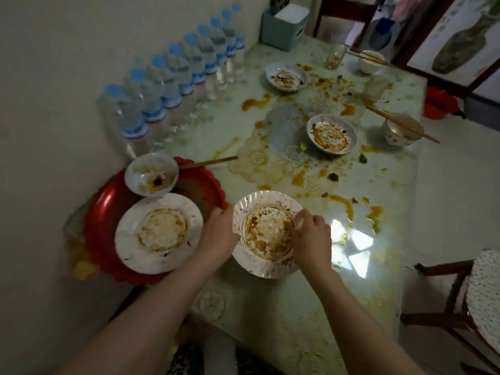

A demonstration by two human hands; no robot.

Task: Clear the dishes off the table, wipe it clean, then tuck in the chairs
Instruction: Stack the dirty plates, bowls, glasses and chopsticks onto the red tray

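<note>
Head view: clearing step in hand. My left hand (219,234) and right hand (311,234) grip opposite rims of the plate (266,235) at the desk's (311,307) near edge. Next move, I judge: lift it level onto the plate in the tray (102,212). Bowls beyond remain.

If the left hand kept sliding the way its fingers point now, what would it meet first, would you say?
The left hand already grips the rim of the sauce-stained white scalloped plate, fingers pointing up-right. Past it, probably bare stained tablecloth, then the smaller sauce-smeared white dish; depth is unclear.
</note>
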